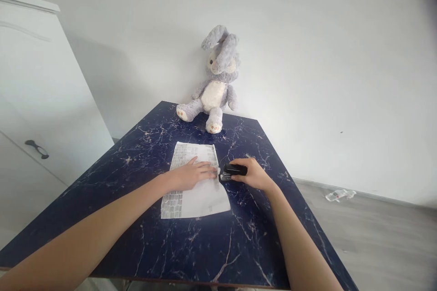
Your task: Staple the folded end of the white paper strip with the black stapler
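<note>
A printed white sheet of paper [201, 202] lies on the dark blue marbled table [191, 250], its right edge slightly creased. My left hand [191, 175] rests flat on the paper with its fingers stretched toward that right edge. In my right hand [254, 173] is a black stapler [235, 169], gripped between thumb and fingers from the right side. The stapler's front end points left and meets the paper's right edge near my left fingertips. Whether the paper sits between its jaws is too small to tell.
A grey plush rabbit [213, 93] sits at the table's far end against the white wall [324, 54]. To the left stands a white cabinet [41, 77] with a dark handle [37, 149]. A clear plastic bottle [340, 195] lies on the floor at right.
</note>
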The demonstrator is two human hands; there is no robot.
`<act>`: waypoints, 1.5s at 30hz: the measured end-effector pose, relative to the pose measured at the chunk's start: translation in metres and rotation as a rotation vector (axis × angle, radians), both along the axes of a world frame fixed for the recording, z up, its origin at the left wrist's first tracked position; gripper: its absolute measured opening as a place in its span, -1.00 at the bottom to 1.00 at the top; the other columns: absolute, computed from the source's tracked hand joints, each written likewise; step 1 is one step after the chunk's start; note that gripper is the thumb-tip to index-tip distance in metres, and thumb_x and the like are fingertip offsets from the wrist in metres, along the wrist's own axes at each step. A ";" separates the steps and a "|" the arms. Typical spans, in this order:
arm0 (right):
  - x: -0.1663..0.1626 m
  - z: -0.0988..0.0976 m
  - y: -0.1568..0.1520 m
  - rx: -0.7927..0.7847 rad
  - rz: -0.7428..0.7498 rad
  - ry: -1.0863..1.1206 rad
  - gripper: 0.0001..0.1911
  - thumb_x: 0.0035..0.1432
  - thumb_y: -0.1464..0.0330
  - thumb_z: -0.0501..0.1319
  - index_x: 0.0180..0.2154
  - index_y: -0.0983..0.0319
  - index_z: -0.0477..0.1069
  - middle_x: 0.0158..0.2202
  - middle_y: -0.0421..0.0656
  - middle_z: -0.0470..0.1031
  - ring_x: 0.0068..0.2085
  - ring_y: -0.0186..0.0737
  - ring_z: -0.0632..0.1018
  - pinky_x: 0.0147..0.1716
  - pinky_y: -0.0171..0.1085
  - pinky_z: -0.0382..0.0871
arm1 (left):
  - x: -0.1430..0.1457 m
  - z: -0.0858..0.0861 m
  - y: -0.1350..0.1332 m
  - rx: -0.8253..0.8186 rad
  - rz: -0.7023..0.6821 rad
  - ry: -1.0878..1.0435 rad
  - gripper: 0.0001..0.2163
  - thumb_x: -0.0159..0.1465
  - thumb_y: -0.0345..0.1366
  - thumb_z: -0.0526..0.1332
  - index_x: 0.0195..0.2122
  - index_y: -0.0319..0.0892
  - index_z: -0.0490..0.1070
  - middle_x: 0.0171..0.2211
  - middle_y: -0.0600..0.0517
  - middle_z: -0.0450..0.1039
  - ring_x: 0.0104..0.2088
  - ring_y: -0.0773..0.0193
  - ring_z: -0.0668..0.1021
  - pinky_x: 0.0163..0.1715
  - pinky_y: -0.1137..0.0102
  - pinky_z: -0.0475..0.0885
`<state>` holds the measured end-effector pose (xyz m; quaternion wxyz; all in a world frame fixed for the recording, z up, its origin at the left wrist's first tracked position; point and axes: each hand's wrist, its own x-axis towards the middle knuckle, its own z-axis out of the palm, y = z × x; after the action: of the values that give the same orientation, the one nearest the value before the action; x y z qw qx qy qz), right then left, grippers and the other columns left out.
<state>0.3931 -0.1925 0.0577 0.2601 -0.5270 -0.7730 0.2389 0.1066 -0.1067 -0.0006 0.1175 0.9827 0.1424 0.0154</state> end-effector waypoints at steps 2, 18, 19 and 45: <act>0.002 0.002 -0.001 -0.004 -0.009 0.033 -0.71 0.08 0.33 0.36 -0.11 0.20 0.59 -0.17 -0.14 0.65 -0.18 -0.08 0.61 -0.13 -0.17 0.46 | -0.002 -0.004 0.003 -0.011 0.009 -0.001 -0.22 0.23 -0.69 -0.08 0.40 0.19 0.10 0.46 0.15 0.03 0.47 0.17 -0.01 0.40 -0.09 -0.22; -0.002 0.013 -0.010 -0.054 0.058 -0.087 -0.71 -0.01 0.42 0.36 -0.18 0.15 0.64 -0.24 -0.19 0.67 -0.26 -0.11 0.61 -0.20 -0.22 0.47 | 0.007 0.006 -0.017 -0.113 0.186 0.004 -0.07 0.22 0.38 0.07 0.48 -0.04 -0.11 0.50 -0.15 -0.21 0.45 -0.34 -0.20 0.32 -0.32 -0.27; -0.001 0.013 -0.010 -0.047 0.048 -0.084 -0.71 -0.01 0.43 0.36 -0.17 0.15 0.64 -0.24 -0.20 0.67 -0.26 -0.12 0.61 -0.21 -0.22 0.47 | 0.006 0.005 -0.017 -0.118 0.186 -0.002 -0.11 0.25 0.36 0.04 0.48 -0.03 -0.10 0.50 -0.14 -0.21 0.46 -0.33 -0.20 0.32 -0.31 -0.26; -0.020 0.002 -0.005 0.000 0.121 -0.050 -0.73 0.06 0.40 0.36 -0.14 0.19 0.58 -0.27 -0.20 0.63 -0.31 -0.20 0.57 -0.27 -0.29 0.38 | 0.000 0.014 -0.011 -0.132 0.013 -0.196 -0.64 0.43 -0.07 0.08 0.20 0.00 0.32 0.42 -0.06 0.08 0.39 -0.03 0.19 0.39 -0.10 -0.10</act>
<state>0.3732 -0.1978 0.0599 0.2259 -0.4853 -0.8095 0.2411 0.1066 -0.1172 0.0131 0.1951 0.9657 0.1370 0.1028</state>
